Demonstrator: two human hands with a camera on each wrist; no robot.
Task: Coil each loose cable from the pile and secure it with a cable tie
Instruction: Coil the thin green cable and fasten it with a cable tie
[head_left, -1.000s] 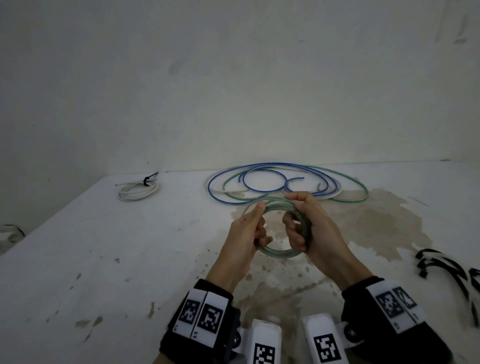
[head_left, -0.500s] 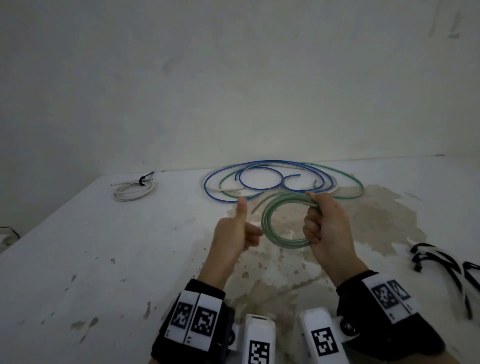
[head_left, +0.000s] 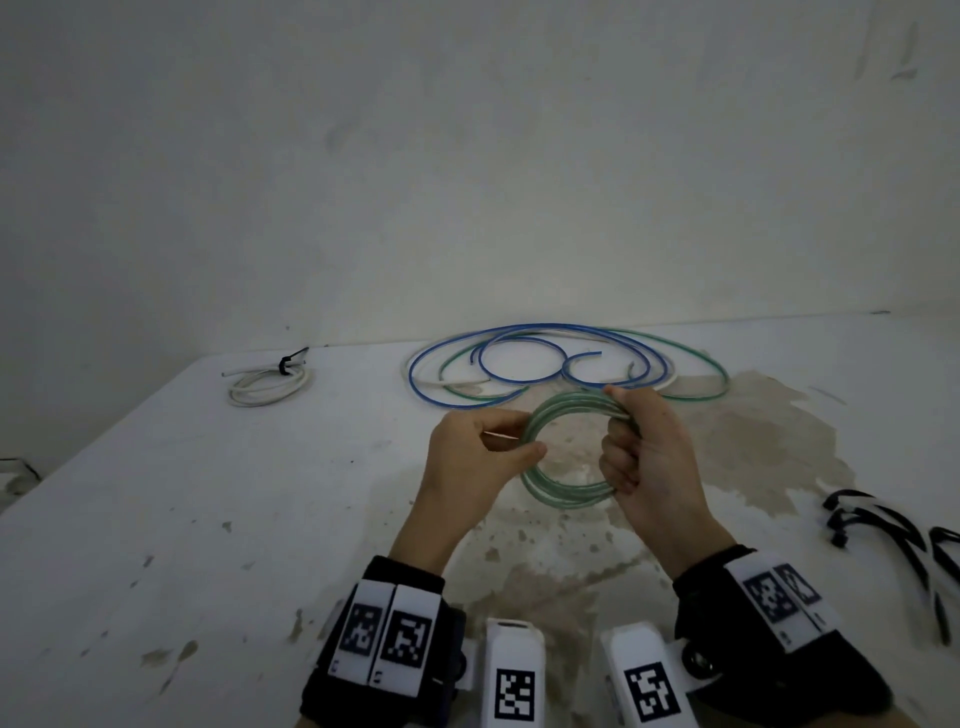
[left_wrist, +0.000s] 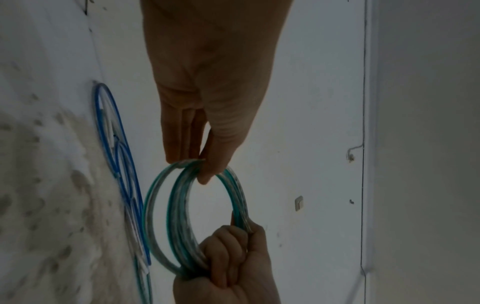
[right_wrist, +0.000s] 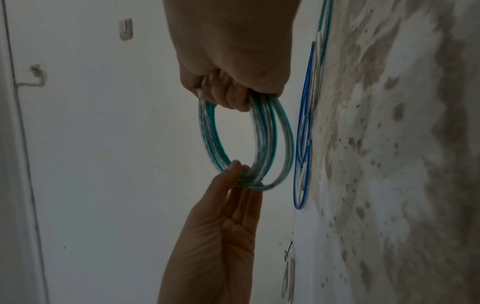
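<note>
The green coil (head_left: 566, 457) hangs in the air above the stained counter (head_left: 208, 519), held between both hands just nearer than the loose pile (head_left: 566, 364) of blue, green and white cables. The right hand (head_left: 649, 457) is fisted round the coil's right side, fingers curled through the ring with all the turns bunched in the palm; the left hand (head_left: 472, 457) pinches the opposite side between the thumb and nearly straight fingers, a light hold. The wrist views show several turns lying slightly fanned rather than stacked, so the step in hand looks like evening up the loops before tying. To do that well, the right fist should stay the anchor while the left fingers slide along the ring and press the stray turns together; I cannot tell where the cable's free end lies, so it needs finding and tucking under the bundle. This cable looks springy, and easing the fist too soon would likely let the turns spring open. The black ties (head_left: 883, 530) lie well apart at the right edge of the counter, so one hand must hold the whole coil alone while the other fetches one; passing the bundle firmly to the left hand first seems sensible. A white coil (head_left: 270, 387), already tied, lies at the far left.
</note>
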